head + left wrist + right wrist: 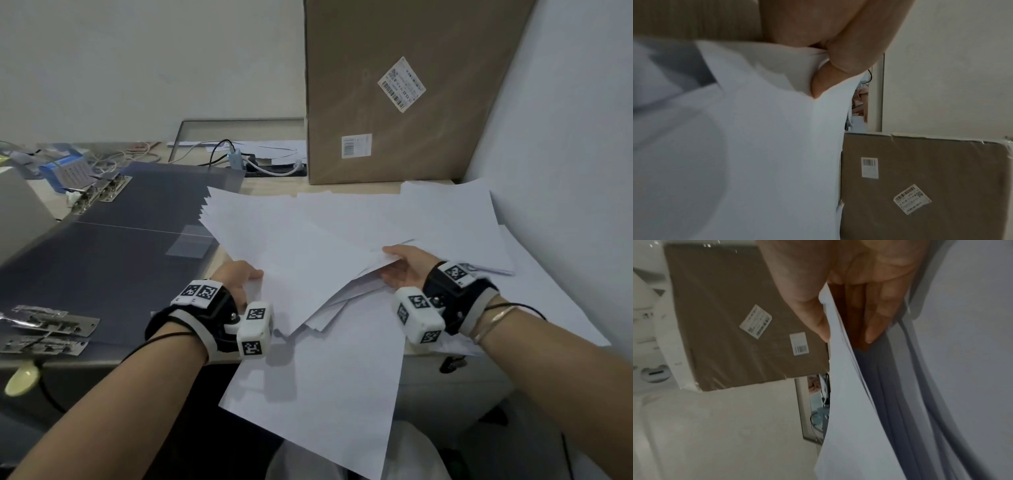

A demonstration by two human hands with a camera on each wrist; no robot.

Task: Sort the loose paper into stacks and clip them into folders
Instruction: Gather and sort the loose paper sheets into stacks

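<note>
Bundle point(301, 260) is pinched by left hand point(236, 277) and right hand point(404, 267) at opposite edges; folder point(137, 219) lies leftward, nearer left hand.

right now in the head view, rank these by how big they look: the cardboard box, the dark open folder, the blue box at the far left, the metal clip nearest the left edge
1. cardboard box and dark open folder: about alike, so unranked.
2. metal clip: nearer the camera, so its lead is unsure.
3. blue box.
</note>
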